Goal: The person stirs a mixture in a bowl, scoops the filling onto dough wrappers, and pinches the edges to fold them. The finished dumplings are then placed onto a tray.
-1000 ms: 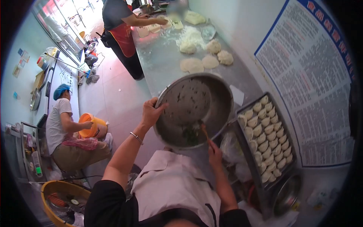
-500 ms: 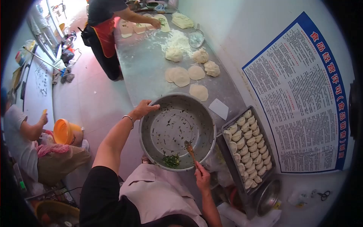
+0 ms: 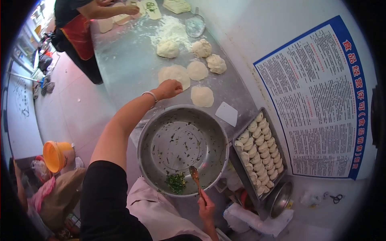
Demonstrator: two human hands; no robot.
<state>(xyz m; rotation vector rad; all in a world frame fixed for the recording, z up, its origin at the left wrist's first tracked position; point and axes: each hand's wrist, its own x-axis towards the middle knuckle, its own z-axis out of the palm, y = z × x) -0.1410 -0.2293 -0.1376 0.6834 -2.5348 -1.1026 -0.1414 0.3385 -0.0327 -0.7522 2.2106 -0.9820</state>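
Observation:
My left hand (image 3: 169,89) reaches over the metal table at the lower edge of a flat dough round (image 3: 174,74), its fingers curled together. Whether it pinches the dough is too small to tell. My right hand (image 3: 206,205) grips the handle of a wooden spoon (image 3: 194,176), whose head is inside a large metal bowl (image 3: 181,150). A small heap of chopped green filling (image 3: 176,182) lies at the bowl's near side, with bits scattered over the bottom. Two more dough rounds (image 3: 197,70) (image 3: 202,96) lie beyond the bowl.
Right of the bowl, a tray (image 3: 241,162) holds rows of dumplings. A white scraper (image 3: 226,113), dough lumps (image 3: 216,64) and flour (image 3: 171,30) are on the table (image 3: 120,68). A co-worker's hand (image 3: 132,9) is at the far end. An orange bucket (image 3: 60,154) stands left.
My left hand has let go of the bowl's rim and moved forward to the dough. The view has shifted, and the spoon remains in my right hand.

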